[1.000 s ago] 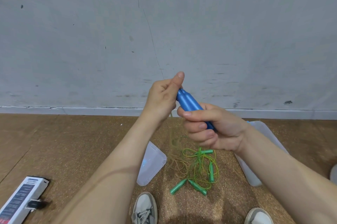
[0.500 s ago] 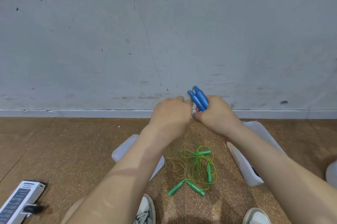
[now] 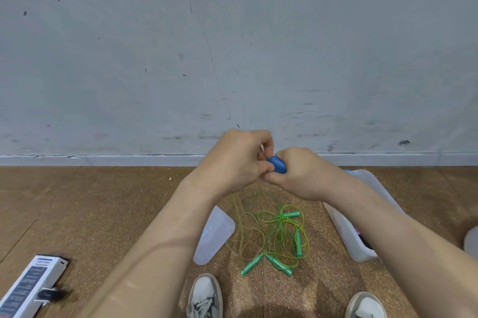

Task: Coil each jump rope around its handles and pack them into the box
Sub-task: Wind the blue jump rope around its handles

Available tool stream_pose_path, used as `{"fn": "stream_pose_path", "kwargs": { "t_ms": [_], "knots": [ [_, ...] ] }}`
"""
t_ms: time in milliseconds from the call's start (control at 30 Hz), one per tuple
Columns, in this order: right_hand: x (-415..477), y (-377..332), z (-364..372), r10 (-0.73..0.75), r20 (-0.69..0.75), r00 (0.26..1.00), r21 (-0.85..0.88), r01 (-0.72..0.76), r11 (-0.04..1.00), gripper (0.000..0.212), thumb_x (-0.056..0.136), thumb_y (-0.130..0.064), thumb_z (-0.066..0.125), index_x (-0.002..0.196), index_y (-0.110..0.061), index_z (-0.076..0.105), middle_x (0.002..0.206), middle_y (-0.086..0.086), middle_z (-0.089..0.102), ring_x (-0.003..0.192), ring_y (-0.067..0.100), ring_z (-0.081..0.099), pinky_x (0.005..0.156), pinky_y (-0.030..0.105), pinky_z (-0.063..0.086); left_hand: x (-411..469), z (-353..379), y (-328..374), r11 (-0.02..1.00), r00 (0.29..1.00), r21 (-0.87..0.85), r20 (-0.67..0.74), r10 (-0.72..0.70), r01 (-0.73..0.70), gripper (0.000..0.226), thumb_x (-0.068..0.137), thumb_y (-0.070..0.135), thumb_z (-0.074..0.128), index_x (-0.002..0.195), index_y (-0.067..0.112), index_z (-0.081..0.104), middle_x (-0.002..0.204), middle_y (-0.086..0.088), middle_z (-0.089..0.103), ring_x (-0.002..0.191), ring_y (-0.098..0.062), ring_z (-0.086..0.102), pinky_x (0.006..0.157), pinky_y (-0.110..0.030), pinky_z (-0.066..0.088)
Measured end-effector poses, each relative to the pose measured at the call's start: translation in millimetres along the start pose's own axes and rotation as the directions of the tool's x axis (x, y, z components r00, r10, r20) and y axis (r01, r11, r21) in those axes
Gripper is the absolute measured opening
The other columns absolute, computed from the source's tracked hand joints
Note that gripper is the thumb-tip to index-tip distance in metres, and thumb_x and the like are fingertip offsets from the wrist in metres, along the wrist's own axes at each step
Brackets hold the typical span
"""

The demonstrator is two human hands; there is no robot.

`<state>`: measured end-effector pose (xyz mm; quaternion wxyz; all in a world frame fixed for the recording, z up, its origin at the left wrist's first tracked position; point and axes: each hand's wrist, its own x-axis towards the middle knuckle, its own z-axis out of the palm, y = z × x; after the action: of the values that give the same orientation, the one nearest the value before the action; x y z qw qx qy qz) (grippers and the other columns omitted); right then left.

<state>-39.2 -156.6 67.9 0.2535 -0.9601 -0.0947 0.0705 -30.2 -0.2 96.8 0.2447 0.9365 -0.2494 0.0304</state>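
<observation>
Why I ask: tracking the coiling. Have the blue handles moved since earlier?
Yes, downward: the blue handles, earlier against the wall, now sit level with the baseboard.

Left hand (image 3: 232,160), right hand (image 3: 302,175) curled, touching.

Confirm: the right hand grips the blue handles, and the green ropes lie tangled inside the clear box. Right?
Not inside. The head view shows the green ropes tangled on the floor, between the lid and the clear box. The right hand does grip the blue handles.
</observation>
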Motion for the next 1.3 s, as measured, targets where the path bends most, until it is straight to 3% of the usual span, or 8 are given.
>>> {"fn": "stream_pose_path", "kwargs": {
  "t_ms": [200, 433, 600, 700, 833, 967, 1167, 1300],
  "knots": [
    [-8.2, -0.5, -11.7, -0.058, 0.258, 0.964, -0.020, 0.065, 0.998, 0.039, 0.084, -0.047, 0.062, 0.064, -0.018, 0.047, 0.053, -0.004, 0.043, 0.049, 0.015, 0.040, 0.054, 0.030, 0.033, -2.1, -7.5, 2.9, 1.000, 0.997, -0.001, 0.073, 0.020, -0.020, 0.021, 0.065, 0.035, 0.084, 0.075, 0.022, 0.071, 0.066, 0.008, 0.064, 0.066, -0.007, 0.059, 0.061, -0.025, 0.047],
    [-25.3, -10.3, -30.6, -0.161, 0.554, 0.816, 0.359, -0.060, 0.931, 0.026, 0.086, -0.035, 0.065, 0.075, -0.012, 0.057, 0.043, -0.005, 0.036, 0.036, 0.011, 0.030, 0.040, 0.020, 0.024, -5.2, -13.0, -11.7, 0.806, 0.953, -0.567, 0.303, 0.011, 0.171, 0.023, 0.065, 0.033, 0.081, 0.059, 0.015, 0.068, 0.050, -0.001, 0.051, 0.046, -0.009, 0.040, 0.047, -0.022, 0.033],
    [-30.9, -15.6, -38.2, -0.352, 0.449, 0.821, 0.638, -0.019, 0.770, 0.021, 0.079, -0.032, 0.058, 0.069, -0.014, 0.058, 0.044, 0.000, 0.036, 0.034, 0.011, 0.026, 0.037, 0.015, 0.021, -1.5, -5.7, -9.6, 0.583, 0.922, -0.763, 0.383, 0.059, 0.279, 0.058, 0.052, 0.074, 0.072, 0.043, 0.019, 0.058, 0.038, 0.003, 0.042, 0.040, -0.014, 0.035, 0.045, -0.025, 0.022],
    [-29.7, -17.1, -35.2, -0.337, 0.345, 0.876, 0.675, 0.018, 0.738, 0.022, 0.079, -0.034, 0.058, 0.067, -0.015, 0.060, 0.045, 0.002, 0.037, 0.036, 0.013, 0.025, 0.038, 0.016, 0.021, 3.4, -3.2, -2.9, 0.556, 0.935, -0.771, 0.352, -0.035, 0.311, 0.053, 0.062, 0.065, 0.066, 0.045, 0.016, 0.061, 0.038, -0.003, 0.047, 0.041, -0.016, 0.038, 0.051, -0.034, 0.016],
    [-24.1, -17.7, -32.0, -0.219, 0.162, 0.962, 0.740, 0.028, 0.672, 0.023, 0.080, -0.031, 0.059, 0.070, -0.011, 0.056, 0.044, 0.001, 0.034, 0.036, 0.011, 0.022, 0.038, 0.015, 0.016, 7.0, 5.9, 5.9, 0.516, 0.950, -0.797, 0.266, -0.164, 0.313, 0.045, 0.097, 0.031, 0.049, 0.058, 0.010, 0.056, 0.040, -0.003, 0.039, 0.040, -0.012, 0.025, 0.046, -0.024, 0.018],
    [-16.8, -15.6, -28.8, -0.051, 0.052, 0.997, 0.745, -0.005, 0.667, 0.027, 0.095, -0.025, 0.051, 0.073, -0.008, 0.055, 0.048, 0.005, 0.031, 0.035, 0.012, 0.020, 0.039, 0.014, 0.015, 8.4, 10.9, 5.7, 0.680, 0.965, -0.687, 0.146, -0.219, 0.258, 0.045, 0.098, 0.007, 0.035, 0.057, 0.011, 0.052, 0.040, 0.004, 0.036, 0.034, -0.005, 0.028, 0.038, -0.017, 0.023],
    [-6.3, -1.2, -35.8, 0.222, -0.057, 0.973, 0.728, -0.112, 0.677, 0.029, 0.093, -0.031, 0.050, 0.072, -0.011, 0.054, 0.042, -0.004, 0.035, 0.031, 0.010, 0.023, 0.036, 0.015, 0.017, 3.7, 15.7, 2.3, 0.979, 0.997, -0.193, 0.038, -0.065, 0.071, 0.019, 0.099, 0.028, 0.044, 0.108, 0.024, 0.060, 0.065, 0.004, 0.062, 0.060, -0.009, 0.056, 0.059, -0.030, 0.044],
    [-2.8, 4.8, -32.9, 0.259, -0.111, 0.959, 0.647, -0.128, 0.752, 0.009, 0.090, -0.029, 0.052, 0.089, -0.021, 0.051, 0.044, -0.002, 0.036, 0.033, 0.012, 0.026, 0.037, 0.017, 0.019, 0.7, 6.1, 4.8, 0.971, 0.985, 0.195, -0.073, 0.158, -0.141, 0.017, 0.097, 0.031, 0.046, 0.093, 0.023, 0.060, 0.077, 0.005, 0.059, 0.080, -0.022, 0.058, 0.067, -0.038, 0.045]
  ]
}}
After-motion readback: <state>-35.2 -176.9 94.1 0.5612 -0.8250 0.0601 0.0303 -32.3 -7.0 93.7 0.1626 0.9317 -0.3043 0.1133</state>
